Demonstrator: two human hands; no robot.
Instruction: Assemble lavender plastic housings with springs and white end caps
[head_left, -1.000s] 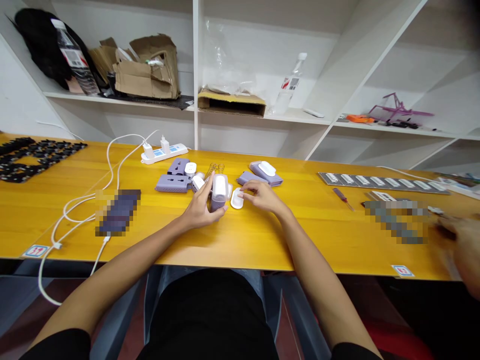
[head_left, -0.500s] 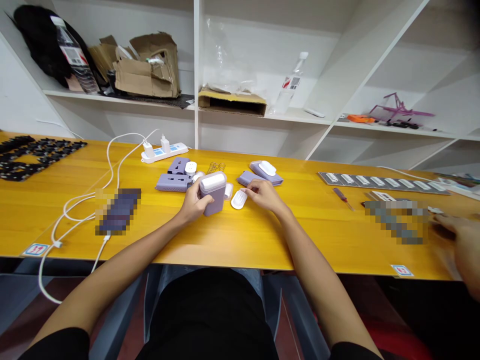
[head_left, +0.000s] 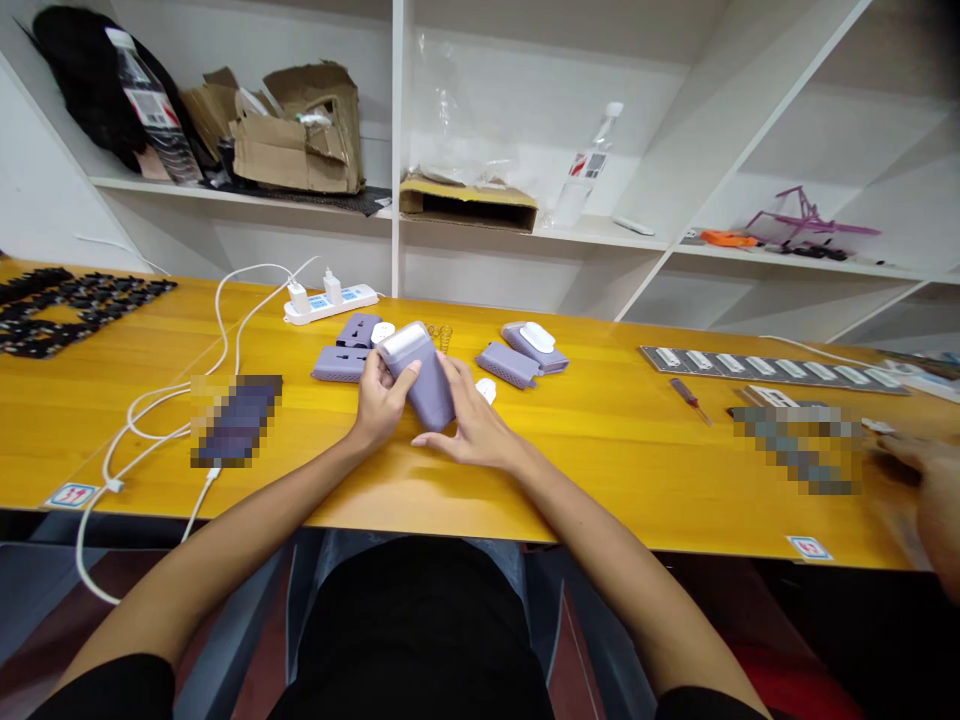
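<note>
A purple case with a shiny whitish top (head_left: 429, 385) is tilted above the table, its top leaning to the left. My left hand (head_left: 384, 398) grips its left side, with the thumb across the front. My right hand (head_left: 476, 420) touches the case's right edge with its fingers stretched along it, the thumb spread apart below. Partly hidden behind that hand lies a white oval piece (head_left: 487, 390). Behind the case are purple slotted housings (head_left: 341, 364), a round white part (head_left: 382, 332) and metal coil springs (head_left: 445, 340).
More purple housings (head_left: 510, 364) lie to the right, one bearing a white oval part (head_left: 537, 337). A power strip (head_left: 331, 304), white cable and phone (head_left: 238, 420) are left. Rightward lie a screwdriver (head_left: 690, 400), a strip of white parts (head_left: 772, 370) and another person's hand (head_left: 937, 490).
My right hand has left the white oval piece and moved left to the purple case. The case has tilted to the left in my left hand.
</note>
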